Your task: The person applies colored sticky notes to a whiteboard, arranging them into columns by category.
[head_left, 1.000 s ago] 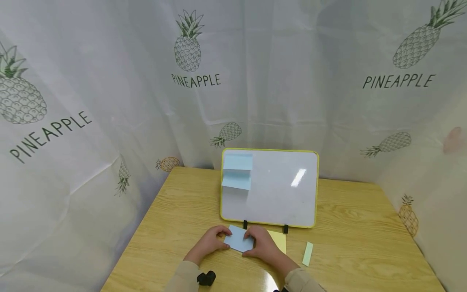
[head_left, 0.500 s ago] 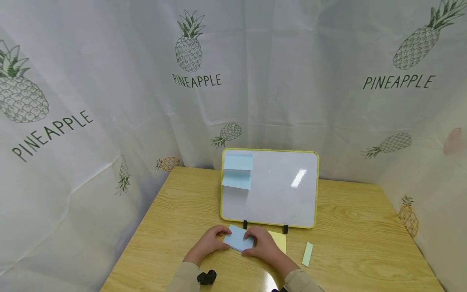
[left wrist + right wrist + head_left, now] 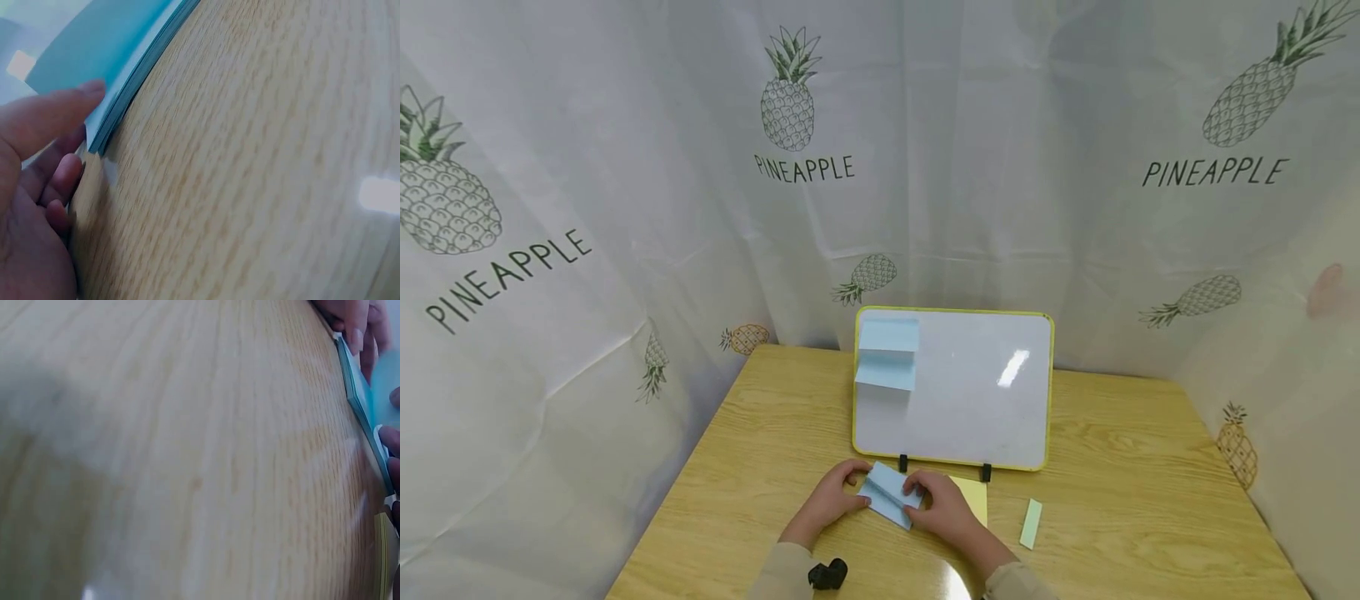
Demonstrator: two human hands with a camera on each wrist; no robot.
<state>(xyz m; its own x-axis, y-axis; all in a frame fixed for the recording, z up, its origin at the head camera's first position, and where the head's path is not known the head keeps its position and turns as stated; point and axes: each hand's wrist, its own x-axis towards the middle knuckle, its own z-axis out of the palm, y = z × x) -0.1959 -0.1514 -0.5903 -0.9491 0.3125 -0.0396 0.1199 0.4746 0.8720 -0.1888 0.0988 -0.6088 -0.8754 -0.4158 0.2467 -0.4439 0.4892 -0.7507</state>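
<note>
A light blue sticky note pad [image 3: 882, 504] lies between both hands near the front of the whiteboard. Its front part lies flat while the top sheet [image 3: 891, 478] bends up and back from it. My left hand [image 3: 831, 502] grips the pad's left end, thumb on top, as the left wrist view shows beside the layered pad edge [image 3: 109, 128]. My right hand [image 3: 951, 510] pinches the raised sheet at its right end. In the right wrist view only some of its fingers [image 3: 390, 439] show at the right border, close to the curved sheet [image 3: 384, 381].
A yellow-framed whiteboard [image 3: 977, 383] stands behind on black feet, bearing blue notes [image 3: 887, 335] in its upper left. A yellow pad [image 3: 973, 496] lies partly behind the right hand. Right of it is a pale green strip [image 3: 1031, 524]. A black object [image 3: 828, 574] sits near the left sleeve.
The pad's top sheet has lifted and folded back, baring the layer below along the near side. The right thumb has moved up slightly; the left hand stays almost in place.
</note>
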